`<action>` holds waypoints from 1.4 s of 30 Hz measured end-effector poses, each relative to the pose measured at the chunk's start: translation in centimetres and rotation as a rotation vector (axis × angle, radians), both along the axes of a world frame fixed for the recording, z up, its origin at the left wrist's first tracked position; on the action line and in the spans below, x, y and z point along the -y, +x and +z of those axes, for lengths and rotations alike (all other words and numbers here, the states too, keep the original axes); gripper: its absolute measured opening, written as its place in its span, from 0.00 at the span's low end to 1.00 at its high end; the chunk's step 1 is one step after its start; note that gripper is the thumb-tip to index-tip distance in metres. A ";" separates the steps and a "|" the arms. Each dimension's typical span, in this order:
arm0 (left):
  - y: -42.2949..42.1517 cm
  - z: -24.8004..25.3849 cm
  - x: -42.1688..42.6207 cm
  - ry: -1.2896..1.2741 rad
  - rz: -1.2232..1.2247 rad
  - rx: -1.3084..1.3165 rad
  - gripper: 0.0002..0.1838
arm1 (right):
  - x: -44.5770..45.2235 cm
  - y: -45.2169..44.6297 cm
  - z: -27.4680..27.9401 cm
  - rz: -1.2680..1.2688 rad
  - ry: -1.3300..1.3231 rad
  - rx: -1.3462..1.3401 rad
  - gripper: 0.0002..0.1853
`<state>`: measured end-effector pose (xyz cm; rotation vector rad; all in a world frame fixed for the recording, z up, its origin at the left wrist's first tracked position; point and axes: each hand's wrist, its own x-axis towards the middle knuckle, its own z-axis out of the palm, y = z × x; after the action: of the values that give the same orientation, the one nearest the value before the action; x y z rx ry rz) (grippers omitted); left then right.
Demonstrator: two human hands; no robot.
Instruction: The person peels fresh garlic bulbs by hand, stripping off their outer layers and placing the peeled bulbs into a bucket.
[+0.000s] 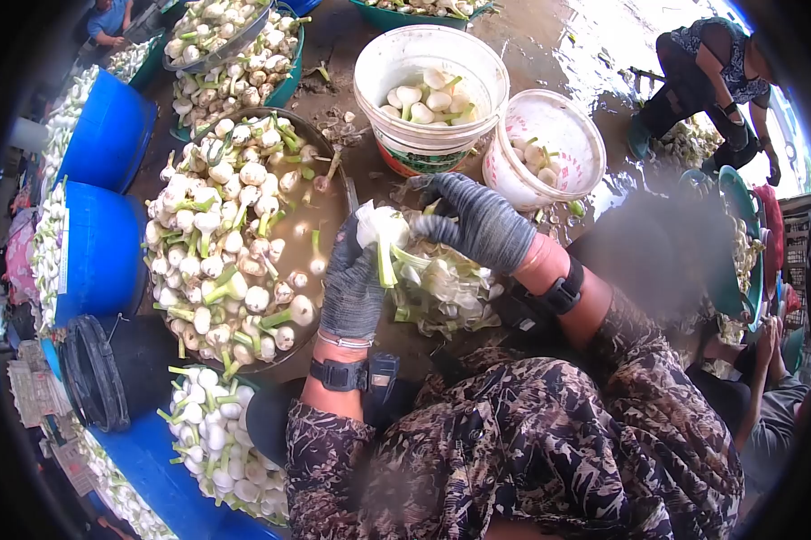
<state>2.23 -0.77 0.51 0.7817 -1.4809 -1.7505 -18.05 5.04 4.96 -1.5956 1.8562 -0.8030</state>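
Observation:
A white garlic bulb with a short green stem (383, 236) is between my two hands, above a heap of loose peelings (446, 292). My left hand (351, 274), in a grey glove, is closed on the bulb from its left side. On the right, my right hand (479, 220), also in a grey glove, has its fingers bent at the bulb's outer skin. To the left, a wide round basin (349, 193) holds many unpeeled bulbs and some brownish water.
Beyond my hands stand a white bucket (432, 135) and a smaller white tub (581, 148), both with peeled bulbs. Blue tubs (104, 252) line the left side, near a black bucket (122, 373). Other people work at the upper right, lower right and upper left.

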 end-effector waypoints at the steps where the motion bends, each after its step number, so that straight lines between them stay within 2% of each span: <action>1: -0.1 -0.1 0.0 -0.121 0.003 0.078 0.27 | -0.2 0.6 0.4 0.088 -0.259 0.243 0.28; 3: -0.2 -0.2 0.1 -0.362 0.033 0.238 0.25 | -0.1 1.7 1.0 0.163 -0.501 0.042 0.27; 4: -0.4 -0.2 0.0 -0.128 0.014 0.073 0.25 | 0.2 2.1 0.8 0.186 -0.527 -0.007 0.19; 5: -0.5 -0.1 -0.1 0.105 -0.003 -0.091 0.24 | 0.2 2.1 0.4 0.188 -0.528 -0.005 0.19; 6: -0.6 0.0 0.0 0.244 -0.017 -0.167 0.24 | 0.2 2.0 -0.2 0.186 -0.486 0.006 0.15; 7: -0.3 -0.1 0.0 0.244 -0.014 -0.164 0.24 | 0.2 1.9 -0.7 0.185 -0.444 0.017 0.12; 8: 0.1 -0.1 0.0 -0.214 0.005 0.159 0.24 | 0.3 1.8 -1.0 0.134 -0.498 0.119 0.07; 9: 0.4 -0.2 0.0 -0.673 0.023 0.482 0.24 | -0.1 2.0 -0.7 -0.003 -0.406 0.319 0.06; 10: 0.0 -0.8 -0.3 0.045 0.042 -0.060 0.22 | 0.0 1.6 -0.6 -0.091 -0.318 0.481 0.06; 11: 0.2 -0.9 -0.1 0.042 0.045 -0.061 0.22 | 0.2 0.8 -0.5 -0.179 -0.227 0.640 0.06; 12: 0.4 -0.8 0.1 0.033 0.023 -0.080 0.22 | 0.6 -0.1 -0.2 -0.107 -0.194 0.479 0.14; 13: 0.4 -0.7 0.2 0.023 -0.001 -0.100 0.22 | 0.4 -0.1 0.2 -0.108 -0.197 0.477 0.14; 14: 0.2 -0.5 0.3 0.133 0.023 -0.132 0.23 | 0.0 0.0 0.7 -0.005 -0.219 0.369 0.19; 15: 0.0 -0.7 0.2 0.133 0.023 -0.135 0.23 | -0.1 0.6 1.4 0.100 -0.238 0.262 0.25; 16: -0.1 -0.9 0.0 0.251 0.031 -0.237 0.23 | 0.0 1.4 1.2 0.189 -0.406 0.142 0.35; 17: -0.2 -1.2 -0.3 0.373 0.037 -0.336 0.24 | -0.1 2.2 0.9 0.170 -0.426 0.084 0.30; 18: -0.1 -1.3 -0.1 0.238 -0.019 -0.160 0.25 | 0.0 2.5 0.3 0.174 -0.362 0.034 0.26; 19: -0.4 -1.7 -0.3 0.242 -0.028 -0.157 0.25 | -0.1 2.5 -0.4 0.176 -0.298 -0.016 0.22; 20: -0.7 -2.3 -0.5 0.114 0.008 -0.068 0.25 | -0.2 2.4 -0.8 0.169 -0.297 -0.016 0.22; 21: -0.9 -2.1 -0.5 -0.017 0.049 0.019 0.25 | 0.0 2.2 -0.9 0.096 -0.335 0.071 0.18; 22: -0.4 -1.5 -0.2 -0.674 0.032 0.544 0.24 | 0.1 2.2 -0.8 0.027 -0.372 0.158 0.14; 23: -0.3 -1.3 -0.1 -0.675 0.037 0.546 0.24 | -0.1 2.1 -0.4 -0.083 -0.301 0.268 0.11; 25: -0.3 -1.2 -0.2 0.337 0.071 -0.336 0.24 | 0.7 0.7 -2.3 -0.161 -0.318 0.646 0.09; 26: 0.4 -1.8 0.2 0.457 0.053 -0.454 0.24 | 0.7 -0.3 -2.7 -0.241 -0.175 0.619 0.07; 27: 0.9 -1.8 0.6 0.457 0.056 -0.456 0.24 | 1.0 -1.3 -3.9 -0.269 -0.141 0.498 0.07; 29: 1.4 -1.8 1.3 0.620 0.043 -0.638 0.24 | 1.9 -3.0 -5.0 -0.087 0.051 -0.152 0.10; 30: 0.9 0.2 1.1 0.578 0.053 -0.631 0.24 | 1.7 -3.3 -5.8 -0.084 0.047 -0.155 0.10; 33: 0.8 1.2 1.2 0.505 0.001 -0.555 0.26 | 0.8 -2.1 -6.0 -0.015 0.276 -0.426 0.15; 35: 0.7 1.0 0.8 0.454 -0.026 -0.519 0.24 | 0.6 -0.4 -1.9 0.013 -0.092 -0.158 0.20; 36: 0.6 0.6 0.8 0.061 -0.004 -0.189 0.24 | 1.0 -0.2 -1.0 0.070 -0.137 0.029 0.24; 37: 0.6 0.4 0.8 -0.113 -0.003 -0.065 0.24 | 1.2 0.2 -0.6 0.066 -0.136 0.029 0.24; 39: 0.2 0.5 0.7 -0.462 0.044 0.188 0.25 | 1.3 1.2 0.0 0.180 -0.409 0.369 0.24; 40: 0.1 1.0 0.6 -0.070 -0.041 -0.015 0.26 | 1.1 1.6 0.0 0.235 -0.338 0.534 0.24; 41: 0.0 1.4 0.5 0.325 -0.124 -0.216 0.27 | 1.2 1.5 -0.1 0.231 -0.338 0.535 0.24; 42: -0.1 1.5 0.5 0.205 -0.118 -0.099 0.30 | 1.3 1.5 -0.2 0.265 -0.249 0.536 0.24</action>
<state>2.14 -1.22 2.04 0.7102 -1.3192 -2.0238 -16.56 3.73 4.78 -1.5324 1.1782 -1.2291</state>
